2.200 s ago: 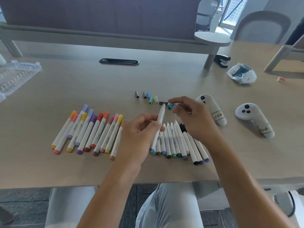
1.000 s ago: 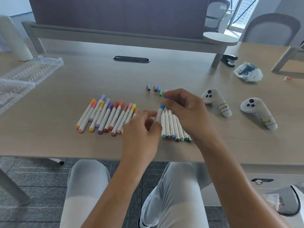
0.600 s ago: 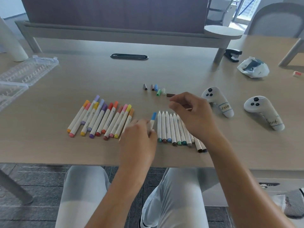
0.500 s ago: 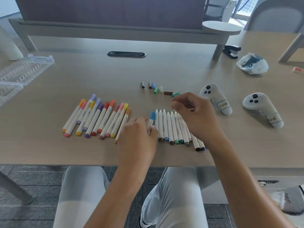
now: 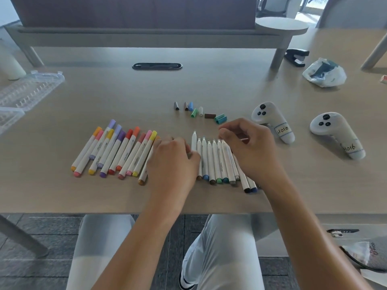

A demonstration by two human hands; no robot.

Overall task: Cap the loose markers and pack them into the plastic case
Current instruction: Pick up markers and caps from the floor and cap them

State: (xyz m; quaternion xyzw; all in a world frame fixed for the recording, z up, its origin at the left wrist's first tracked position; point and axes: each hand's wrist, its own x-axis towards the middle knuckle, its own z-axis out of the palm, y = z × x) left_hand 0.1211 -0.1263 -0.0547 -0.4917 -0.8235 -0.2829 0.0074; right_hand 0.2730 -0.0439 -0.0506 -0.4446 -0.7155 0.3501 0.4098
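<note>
A row of capped markers with coloured caps lies left of centre. To its right is a row of uncapped white markers, bare tips pointing away from me. Beyond them lie several loose caps, grey, brown, blue, green, white and teal. My left hand rests knuckles up between the two rows with curled fingers; whatever is under it is hidden. My right hand hovers over the uncapped tips, fingertips curled together, nothing visible in them. The clear plastic case lies open at the far left.
Two white controllers lie right of the markers. A crumpled plastic bag and a black stapler sit at the back right. A black cable slot is in the table's middle. The table's front edge runs just below the markers.
The blue cap went onto the marker in my left hand. That hand then carried it down and left to the capped row, where it is now out of sight. My right hand let go.
</note>
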